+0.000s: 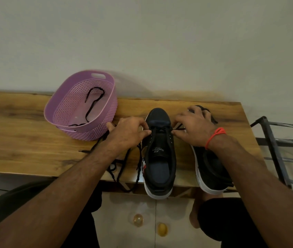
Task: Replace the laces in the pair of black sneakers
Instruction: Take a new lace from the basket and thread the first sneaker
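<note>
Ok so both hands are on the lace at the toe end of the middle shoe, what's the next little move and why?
Probably pull both lace ends even, then cross one to the next eyelet. The left hand and right hand pinch the lace at the lowest eyelets of the shoe; the eyelets nearer the person look bare.

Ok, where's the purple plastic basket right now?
The purple woven-pattern plastic basket sits on the wooden table, left of the black sneaker, beside the left hand.

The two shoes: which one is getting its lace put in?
The left sneaker, by the purple basket. Both hands pinch a black lace at its front eyelets. The right sneaker lies under the right wrist.
</note>
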`<state>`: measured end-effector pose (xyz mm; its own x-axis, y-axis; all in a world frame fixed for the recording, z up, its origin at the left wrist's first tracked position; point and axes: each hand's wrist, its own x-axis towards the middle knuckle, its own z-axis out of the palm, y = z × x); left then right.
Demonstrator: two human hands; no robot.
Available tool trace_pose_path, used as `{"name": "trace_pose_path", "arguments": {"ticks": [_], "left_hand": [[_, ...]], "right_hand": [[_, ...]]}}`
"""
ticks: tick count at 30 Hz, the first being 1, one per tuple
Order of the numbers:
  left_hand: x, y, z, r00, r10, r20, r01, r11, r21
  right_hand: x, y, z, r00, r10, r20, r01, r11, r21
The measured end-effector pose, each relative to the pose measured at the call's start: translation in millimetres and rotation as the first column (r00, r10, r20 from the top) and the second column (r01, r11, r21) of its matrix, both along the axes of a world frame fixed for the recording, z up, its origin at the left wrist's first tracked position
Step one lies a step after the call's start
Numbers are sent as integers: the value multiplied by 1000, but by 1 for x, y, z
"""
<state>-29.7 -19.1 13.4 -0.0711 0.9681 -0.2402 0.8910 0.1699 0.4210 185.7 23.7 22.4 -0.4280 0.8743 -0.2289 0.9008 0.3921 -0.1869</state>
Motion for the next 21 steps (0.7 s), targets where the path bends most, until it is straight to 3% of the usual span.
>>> {"name": "trace_pose_path", "arguments": {"ticks": [7,10,14,18,21], "left_hand": [[2,-1,-3,992,-29,-124,38,997,72],[-8,-1,-4,964,-7,-264,17,999,36],[-6,-1,-4,961,-14,-277,11,1000,-13],[-10,1,-4,982,-1,-191,-4,1000,-26],[-11,4,-4,996,30,82,-24,997,-80]], "right_hand": [[-5,-2,-3,999,44,9,-44,998,48],[9,4,1,998,5,66,-10,997,74],[10,7,-1,997,-26,67,23,999,34],[10,9,-6,1000,-15,-14,15,1000,26],[9,8,0,960,-56,-275,32,996,-89]]}}
